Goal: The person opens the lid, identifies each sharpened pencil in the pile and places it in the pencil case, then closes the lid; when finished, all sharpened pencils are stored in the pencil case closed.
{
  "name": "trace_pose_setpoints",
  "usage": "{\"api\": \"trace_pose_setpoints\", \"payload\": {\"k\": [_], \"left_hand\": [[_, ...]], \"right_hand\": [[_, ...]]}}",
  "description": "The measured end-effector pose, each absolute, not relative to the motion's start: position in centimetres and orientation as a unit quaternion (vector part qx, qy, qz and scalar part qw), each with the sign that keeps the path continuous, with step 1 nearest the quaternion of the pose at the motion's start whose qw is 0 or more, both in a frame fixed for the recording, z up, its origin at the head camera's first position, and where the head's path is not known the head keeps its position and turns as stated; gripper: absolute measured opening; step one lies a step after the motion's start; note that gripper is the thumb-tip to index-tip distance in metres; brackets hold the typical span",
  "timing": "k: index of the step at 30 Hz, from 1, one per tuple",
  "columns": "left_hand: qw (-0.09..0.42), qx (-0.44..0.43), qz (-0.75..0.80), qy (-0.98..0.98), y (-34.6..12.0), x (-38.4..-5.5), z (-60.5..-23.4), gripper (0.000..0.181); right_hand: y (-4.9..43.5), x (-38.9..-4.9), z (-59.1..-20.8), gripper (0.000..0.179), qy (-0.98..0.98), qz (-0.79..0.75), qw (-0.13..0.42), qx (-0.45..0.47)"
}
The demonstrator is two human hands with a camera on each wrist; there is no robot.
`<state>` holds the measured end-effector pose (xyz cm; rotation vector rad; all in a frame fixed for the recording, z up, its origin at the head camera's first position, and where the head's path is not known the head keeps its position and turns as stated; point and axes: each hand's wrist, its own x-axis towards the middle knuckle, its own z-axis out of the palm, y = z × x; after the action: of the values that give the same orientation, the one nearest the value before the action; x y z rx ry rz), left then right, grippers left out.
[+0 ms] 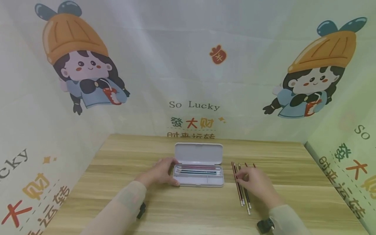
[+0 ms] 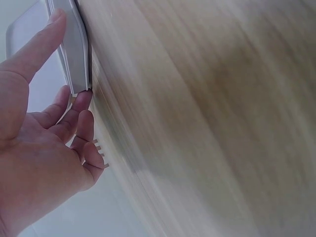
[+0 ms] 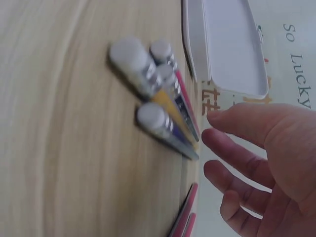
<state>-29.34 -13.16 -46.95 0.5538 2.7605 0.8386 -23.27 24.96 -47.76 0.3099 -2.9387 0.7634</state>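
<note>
A white pencil case [image 1: 191, 180] lies open on the table, its lid [image 1: 198, 153] tilted up at the back. Several pencils [image 1: 197, 171] lie in its rear compartment. My left hand [image 1: 160, 171] grips the case's left end, thumb at the front corner and fingertips at the back. To the right of the case, several loose pencils [image 1: 242, 199] lie with their white eraser ends toward me. Over them hovers my right hand [image 1: 257, 184], with thumb and forefinger apart and nothing between them in the right wrist view. Two red pencils [image 3: 183, 212] lie beside that group, partly hidden by this hand in the head view.
The wood-grain table [image 1: 194, 212] is bounded by a printed cloth [image 1: 249, 98] at the back and both sides. Each forearm wears a dark wrist device, one [image 1: 265, 225] on the right and one [image 1: 141, 210] on the left.
</note>
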Motion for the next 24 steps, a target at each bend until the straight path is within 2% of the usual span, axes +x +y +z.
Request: {"api": "trace_pose_setpoints", "payload": {"k": [7,19,24], "left_hand": [[0.1,0.189,0.286,0.934,-13.2,-29.4,-47.1,0.087],[0.098,0.188,0.287,0.934,-13.1,-29.4,-47.1,0.087],[0.1,0.185,0.291,0.933,-13.1,-29.3,-47.0,0.087]], "right_hand": [[26.0,-22.9,-47.8,0.016,-0.971,0.225,0.054,0.065],[26.3,-22.9,-48.0,0.018,-0.977,0.201,0.045,0.058],[26.1,-23.1,-48.3,0.028,-0.98,0.191,0.031,0.054]]}}
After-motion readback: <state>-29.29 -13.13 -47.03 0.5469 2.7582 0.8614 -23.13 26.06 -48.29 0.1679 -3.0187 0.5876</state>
